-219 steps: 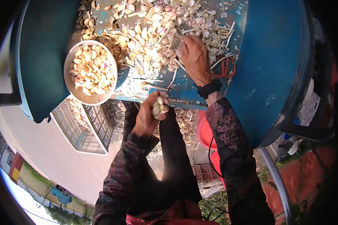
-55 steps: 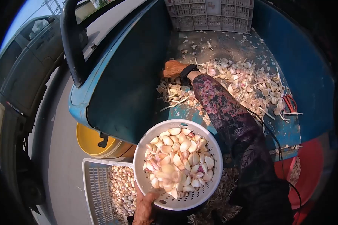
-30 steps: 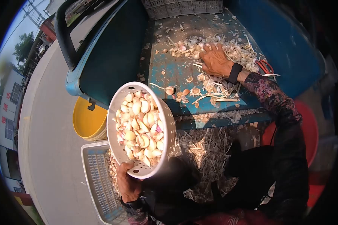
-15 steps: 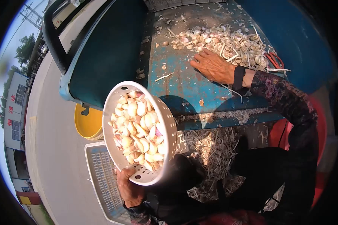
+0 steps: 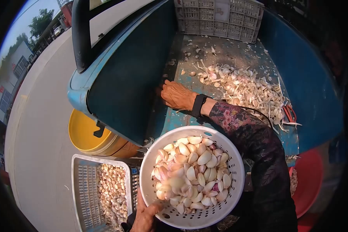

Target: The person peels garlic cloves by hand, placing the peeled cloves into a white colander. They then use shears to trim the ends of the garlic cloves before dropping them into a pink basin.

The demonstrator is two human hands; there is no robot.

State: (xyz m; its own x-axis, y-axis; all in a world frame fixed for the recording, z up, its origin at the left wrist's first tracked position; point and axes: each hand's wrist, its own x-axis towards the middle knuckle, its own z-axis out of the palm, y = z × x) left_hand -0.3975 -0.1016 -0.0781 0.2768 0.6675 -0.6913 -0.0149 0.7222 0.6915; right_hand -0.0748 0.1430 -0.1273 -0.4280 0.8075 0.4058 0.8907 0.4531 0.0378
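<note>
A white perforated bowl [image 5: 236, 170] full of garlic cloves [image 5: 201, 166] is at the lower middle, tilted slightly. My left hand [image 5: 145, 216] grips its lower left rim. My right hand [image 5: 176, 95] reaches across to the left side of the blue truck bed [image 5: 181, 120], near the dark side wall; its fingers are bent and partly in shadow, and what they touch is hard to make out. A pile of garlic cloves and skins [image 5: 247, 89] lies on the bed to the right of that hand, with red-handled cutters [image 5: 289, 113] at its right edge.
A grey plastic crate [image 5: 220, 19] stands at the bed's far end. Left of the bowl are a yellow bucket [image 5: 85, 135] and a white basket [image 5: 78, 185] holding many cloves. A red basin [image 5: 309, 181] is at the right. A black rail [image 5: 81, 38] rises from the bed's corner.
The bowl and my left hand have moved right in view, and the bowl faces up more. My right hand has left the pile's edge for the bed's left side. The view has shifted.
</note>
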